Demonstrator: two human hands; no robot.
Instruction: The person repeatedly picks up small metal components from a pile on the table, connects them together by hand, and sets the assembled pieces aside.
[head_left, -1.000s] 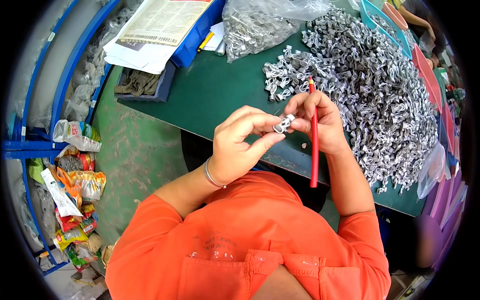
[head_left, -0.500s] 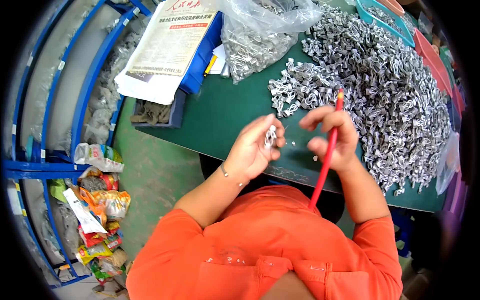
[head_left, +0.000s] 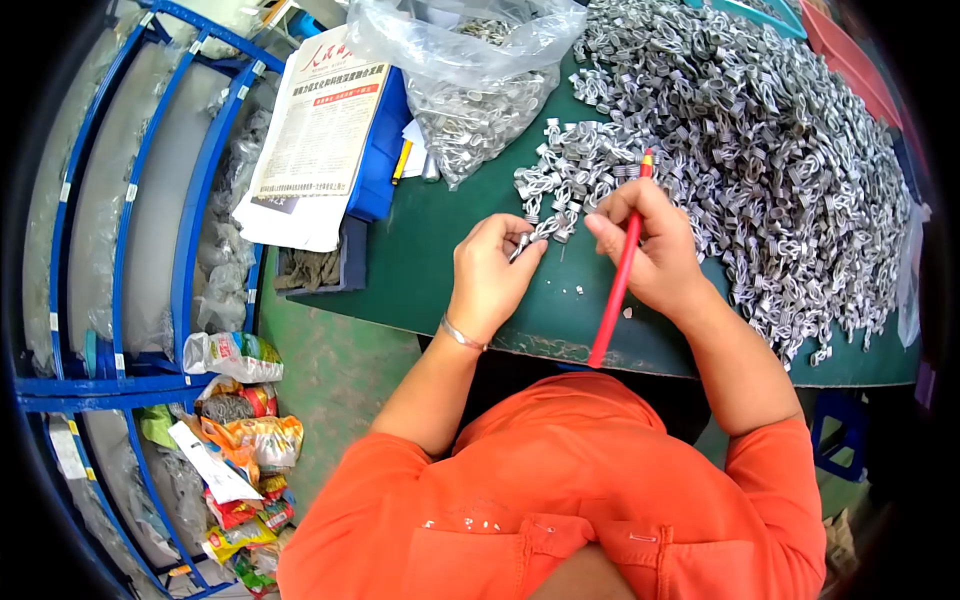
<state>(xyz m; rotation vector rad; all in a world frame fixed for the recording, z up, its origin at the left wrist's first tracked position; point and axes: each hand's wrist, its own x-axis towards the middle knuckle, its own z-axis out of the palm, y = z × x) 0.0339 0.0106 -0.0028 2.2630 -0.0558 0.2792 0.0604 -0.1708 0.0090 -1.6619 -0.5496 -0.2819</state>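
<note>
My left hand is closed in a pinch at the near edge of the small heap of grey metal looped pieces. Between its thumb and fingers is a small metal looped piece, partly hidden by the fingers. My right hand is wrapped round a long red pencil-like stick with a yellowish upper tip. The stick slants down toward the table's front edge. Its hand hovers just right of the left one, beside the small heap.
A large pile of metal looped pieces covers the right of the green table. A clear plastic bag of pieces stands at the back. Newspaper lies over a blue bin. Blue shelving is at left.
My left hand has moved forward to the small heap and turned palm down. The red stick has shifted left with my right hand, whose fingers have closed further round it.
</note>
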